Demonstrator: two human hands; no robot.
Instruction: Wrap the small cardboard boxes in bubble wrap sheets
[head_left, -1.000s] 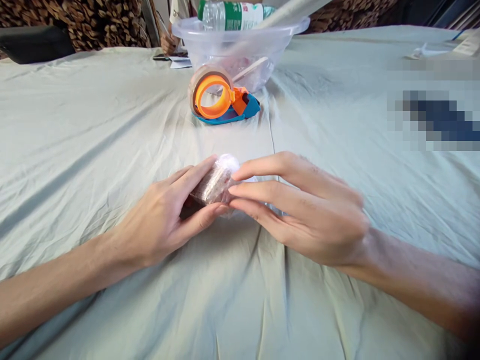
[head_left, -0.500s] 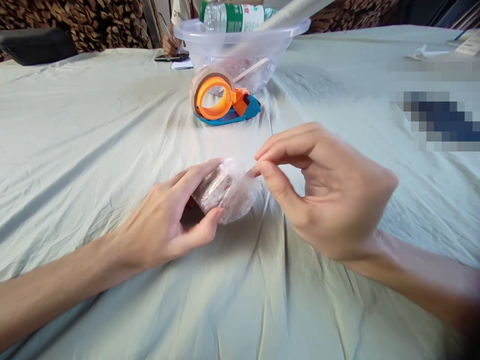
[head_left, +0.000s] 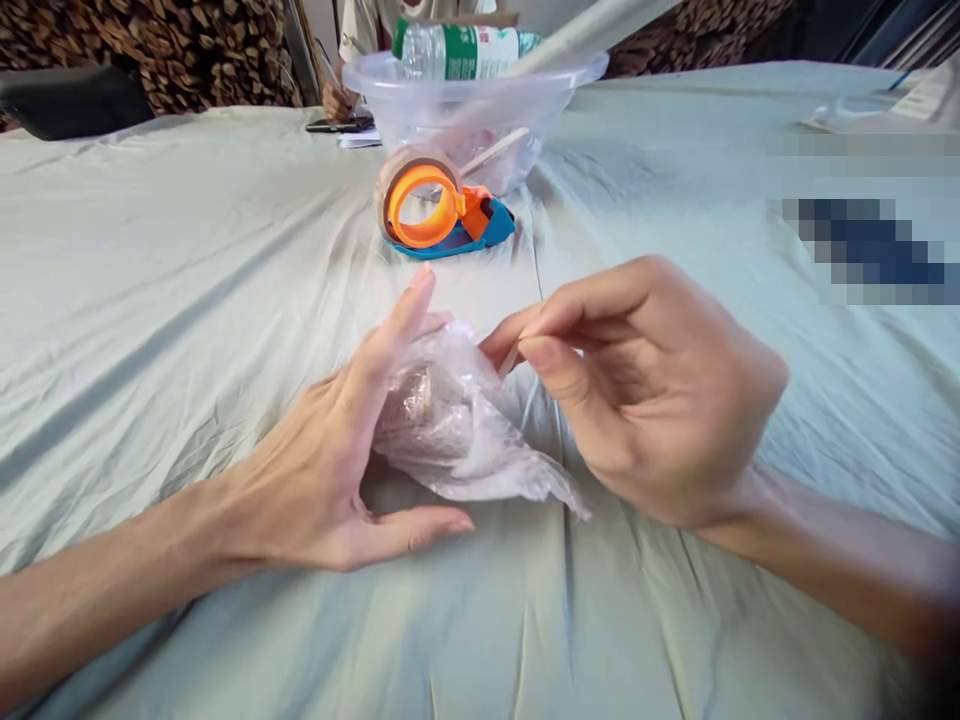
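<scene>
A bundle in crinkled clear plastic wrapping (head_left: 461,430) lies on the cloth between my hands; what is inside is hard to make out. Its loose plastic end spreads toward the lower right. My left hand (head_left: 315,470) is open around the bundle's left side, the thumb stretched out below and a forefinger raised above, with some fingers partly hidden behind the plastic. On the other side my right hand (head_left: 645,400) is closed in a pinch on a thin edge of the plastic, at the bundle's upper right.
Beyond the bundle lies an orange and blue tape dispenser (head_left: 442,215) with a tape roll. Behind it stands a clear plastic basin (head_left: 480,90) holding a green-labelled bottle (head_left: 465,50) and a long pale tube (head_left: 585,35). A black case (head_left: 75,100) is far left; a person's hand (head_left: 337,100) holds a pen.
My left hand has loosened and spread its fingers off the bundle. The plastic has opened out toward the lower right. My right hand stays in a pinch near the bundle.
</scene>
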